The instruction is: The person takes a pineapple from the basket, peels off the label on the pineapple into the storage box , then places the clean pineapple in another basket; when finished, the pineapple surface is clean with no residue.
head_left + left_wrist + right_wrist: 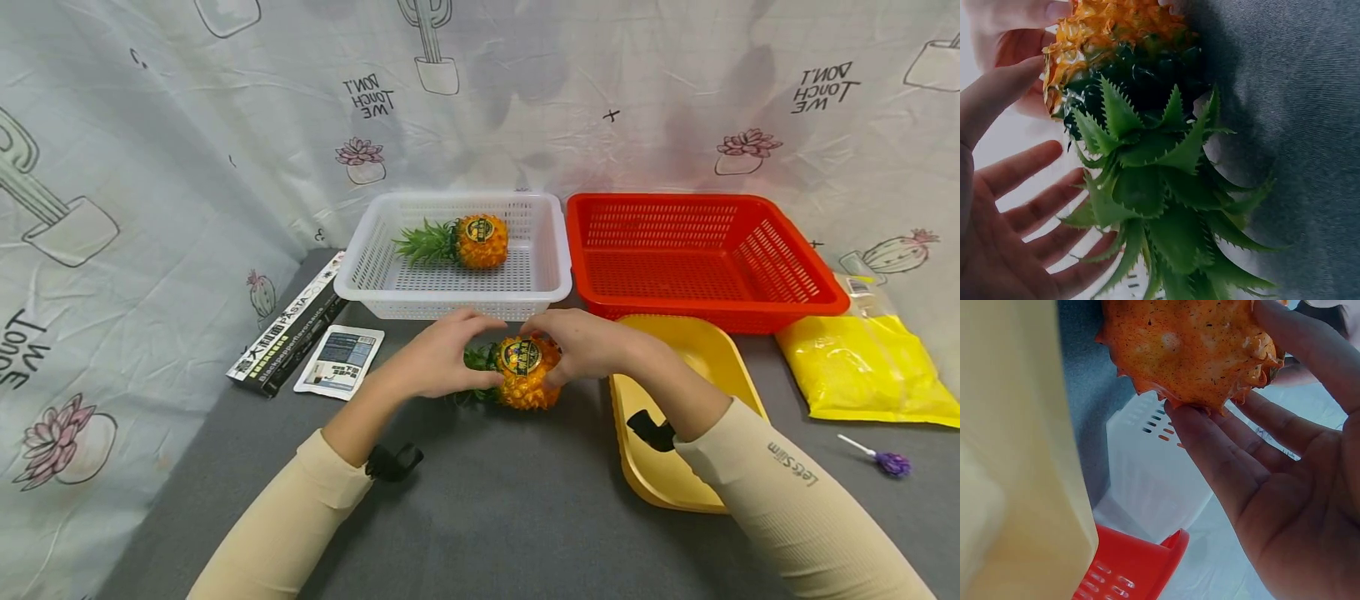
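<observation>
A small orange pineapple (pixel 528 387) with a black-and-gold label lies on its side on the grey table, its green leaves (pixel 1166 194) pointing left. My left hand (pixel 450 354) is at its leafy end, fingers spread and straight behind the leaves in the left wrist view; the thumb is at the fruit's side. My right hand (pixel 592 342) holds the fruit's base between thumb and fingers, with the fingertips (pixel 1188 422) against the rind. A second pineapple (pixel 482 242) lies in the white basket (pixel 450 296) just behind.
Right of the white basket stands a red basket (pixel 675 310). A yellow tray (pixel 675 492) lies under my right forearm. At the left are a black pasta box (pixel 288 329) and a white sachet (pixel 340 361); at the right, a yellow bag (pixel 870 367) and a purple lollipop (pixel 892 463).
</observation>
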`<state>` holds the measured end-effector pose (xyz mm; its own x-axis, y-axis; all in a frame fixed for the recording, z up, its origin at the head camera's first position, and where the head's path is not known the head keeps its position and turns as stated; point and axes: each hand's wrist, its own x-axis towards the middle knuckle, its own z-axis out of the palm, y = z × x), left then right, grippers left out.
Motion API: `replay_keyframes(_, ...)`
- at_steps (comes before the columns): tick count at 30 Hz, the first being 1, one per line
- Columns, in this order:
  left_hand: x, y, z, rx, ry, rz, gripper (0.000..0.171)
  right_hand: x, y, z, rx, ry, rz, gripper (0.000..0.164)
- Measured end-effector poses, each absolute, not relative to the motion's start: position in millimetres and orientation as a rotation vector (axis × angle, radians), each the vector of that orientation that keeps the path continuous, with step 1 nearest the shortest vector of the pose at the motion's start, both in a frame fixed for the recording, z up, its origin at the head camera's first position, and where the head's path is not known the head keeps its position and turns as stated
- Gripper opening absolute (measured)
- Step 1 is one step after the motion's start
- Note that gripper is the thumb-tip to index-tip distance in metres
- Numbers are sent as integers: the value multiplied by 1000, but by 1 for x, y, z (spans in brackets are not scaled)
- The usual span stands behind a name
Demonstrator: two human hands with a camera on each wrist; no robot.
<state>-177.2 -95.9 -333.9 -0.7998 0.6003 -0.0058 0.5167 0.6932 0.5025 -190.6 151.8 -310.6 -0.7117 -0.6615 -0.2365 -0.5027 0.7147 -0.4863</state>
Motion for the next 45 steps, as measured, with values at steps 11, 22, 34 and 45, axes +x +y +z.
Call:
replay_keyframes(11,-180,-86,-332,907,2705,557,69,-191,156,-312,-904,2508,-595,66)
replay_keyframes(22,-179,-84,-332,904,2691,541,63,-194,149,-317,-865,2614,-766,19)
replay_keyframes(34,-177,-83,-330,907,2689,543,63,-193,141,-312,-649,2582,-910,15)
replay_keyframes(45,-179,-83,-329,894,2692,536,69,-193,140,-313,-707,2618,-1028,5)
